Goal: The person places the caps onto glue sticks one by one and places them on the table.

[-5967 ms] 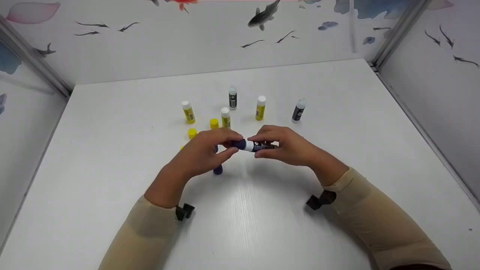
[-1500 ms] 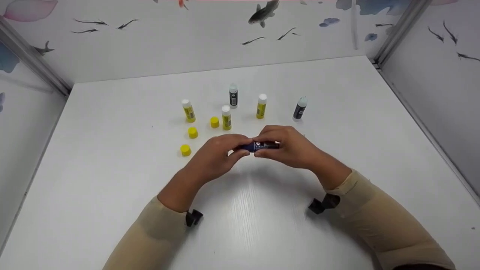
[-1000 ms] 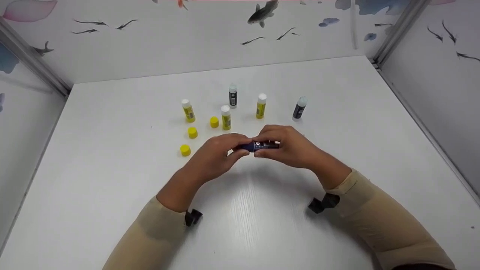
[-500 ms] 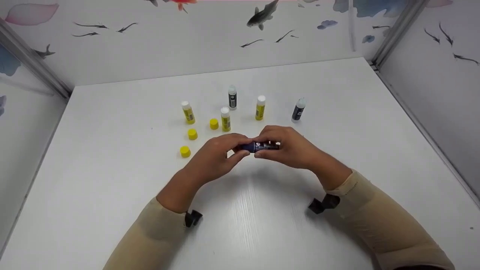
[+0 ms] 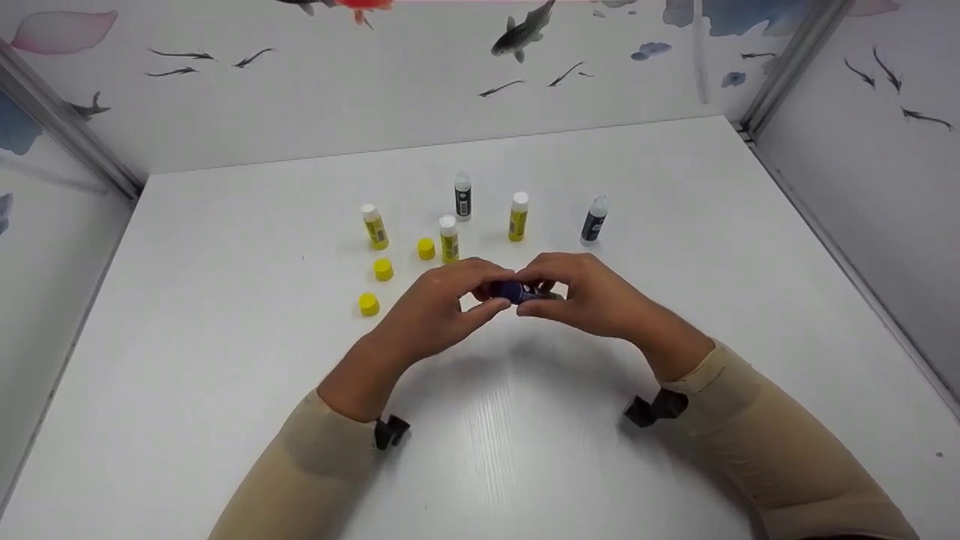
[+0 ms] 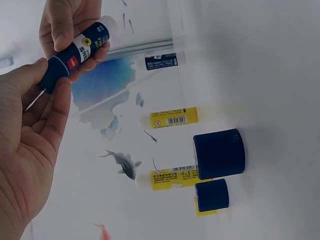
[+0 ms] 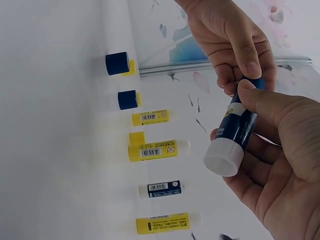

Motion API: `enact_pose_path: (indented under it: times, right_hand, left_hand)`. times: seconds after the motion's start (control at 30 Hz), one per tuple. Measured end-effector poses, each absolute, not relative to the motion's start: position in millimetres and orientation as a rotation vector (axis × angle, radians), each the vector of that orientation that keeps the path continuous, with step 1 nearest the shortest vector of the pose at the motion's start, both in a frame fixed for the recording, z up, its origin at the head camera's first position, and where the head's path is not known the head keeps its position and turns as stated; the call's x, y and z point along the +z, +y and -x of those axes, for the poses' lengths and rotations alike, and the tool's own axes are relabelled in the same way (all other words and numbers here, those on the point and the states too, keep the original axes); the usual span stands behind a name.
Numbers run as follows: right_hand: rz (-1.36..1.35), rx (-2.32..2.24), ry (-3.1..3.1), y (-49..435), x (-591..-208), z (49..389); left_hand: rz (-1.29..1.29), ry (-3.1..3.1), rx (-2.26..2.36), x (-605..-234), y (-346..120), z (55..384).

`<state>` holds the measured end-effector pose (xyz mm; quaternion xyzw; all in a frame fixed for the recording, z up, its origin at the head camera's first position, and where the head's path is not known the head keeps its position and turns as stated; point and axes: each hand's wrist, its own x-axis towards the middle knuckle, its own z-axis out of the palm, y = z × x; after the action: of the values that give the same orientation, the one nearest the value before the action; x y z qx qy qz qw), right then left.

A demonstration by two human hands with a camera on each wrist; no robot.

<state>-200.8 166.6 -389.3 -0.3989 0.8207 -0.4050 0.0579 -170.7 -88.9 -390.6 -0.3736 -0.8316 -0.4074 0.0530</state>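
A navy glue stick [image 5: 517,291] is held level between the two hands above the table. My left hand [image 5: 431,311] pinches its navy cap end between thumb and fingers. The right hand [image 5: 592,296] grips the labelled body; in the right wrist view the white base of the glue stick [image 7: 225,157] points toward the camera. Cap and body meet, with no white collar showing between them. Two loose navy caps [image 6: 220,152] [image 6: 212,195] stand on the table in the left wrist view; the left hand and arm hide them in the head view.
Behind the hands stand yellow glue sticks [image 5: 375,227] [image 5: 448,240] [image 5: 517,217] with white tops, and navy ones [image 5: 463,199] [image 5: 593,221] with pale tops. Yellow caps [image 5: 426,249] [image 5: 383,270] [image 5: 368,304] sit at the left. A patterned wall [image 5: 300,97] bounds the white table [image 5: 225,300].
Six seconds ago a white collar showed between cap and body; by 1.5 seconds ago they met. Since half a second ago the glue stick has tilted slightly and both hands have shifted a little right.
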Motion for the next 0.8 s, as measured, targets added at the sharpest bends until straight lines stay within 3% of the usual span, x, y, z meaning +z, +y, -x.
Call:
enact_pose_path:
  times: [0.8]
  right_hand:
    - [1.043,-1.398,2.615,199,-383,203]
  left_hand:
    - [0.993,-2.642,-1.303,-390,-66,181]
